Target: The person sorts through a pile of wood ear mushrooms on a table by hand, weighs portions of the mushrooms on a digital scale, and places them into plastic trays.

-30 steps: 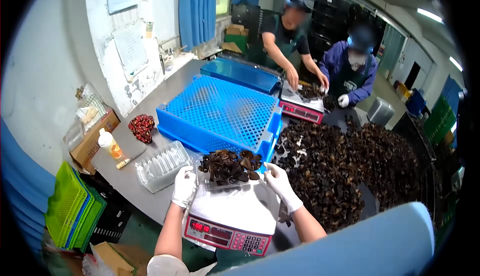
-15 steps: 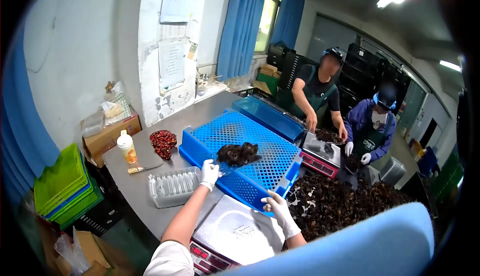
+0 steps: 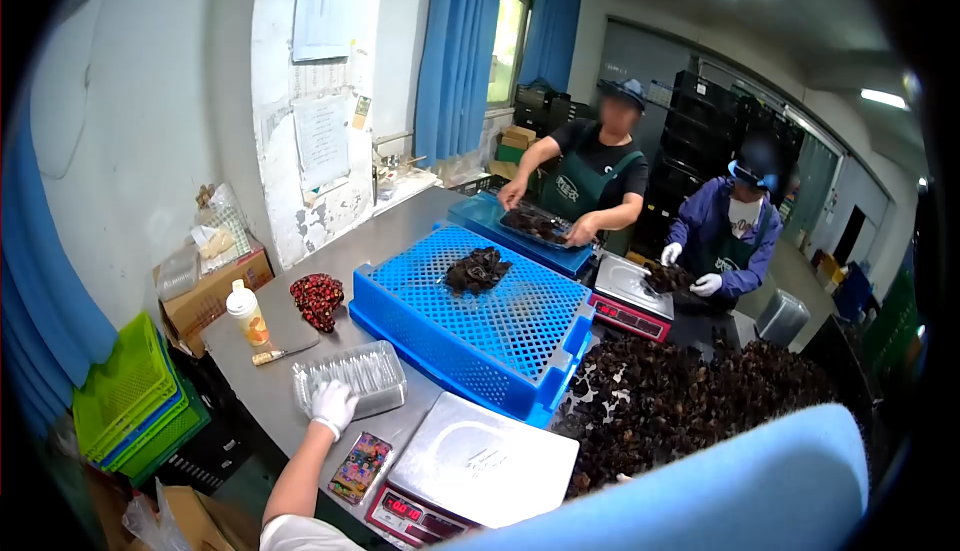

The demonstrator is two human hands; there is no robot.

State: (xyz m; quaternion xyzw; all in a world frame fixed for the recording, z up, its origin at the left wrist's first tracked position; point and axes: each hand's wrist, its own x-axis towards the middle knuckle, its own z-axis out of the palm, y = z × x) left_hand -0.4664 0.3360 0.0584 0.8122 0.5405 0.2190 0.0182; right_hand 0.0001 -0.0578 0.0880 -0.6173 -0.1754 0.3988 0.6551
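My left hand (image 3: 334,407), in a white glove, is at the near rim of a stack of clear plastic trays (image 3: 378,379), its fingers curled over the edge. Only a white speck of my right hand (image 3: 625,478) shows above the blue covering at the lower right; its fingers are hidden. On the upturned blue crate (image 3: 440,346) lies a clump of dark, frilly wood ear mushrooms (image 3: 478,272), seemingly in a clear tray. A scale (image 3: 490,456) with a lit red display stands in front, with a colourful patterned phone (image 3: 361,468) beside it.
Loose wood ears (image 3: 690,401) cover the table at right. A bottle (image 3: 248,313), a knife (image 3: 284,352) and a red patterned cloth bundle (image 3: 318,300) lie at left. Across the table, one person (image 3: 595,176) holds a filled tray; another (image 3: 735,236) handles mushrooms by a second scale (image 3: 630,286).
My left hand has left the mushroom clump on the crate and moved down-left to the tray stack. My right hand has left the crate's corner. The far person has lifted a filled tray off the second scale.
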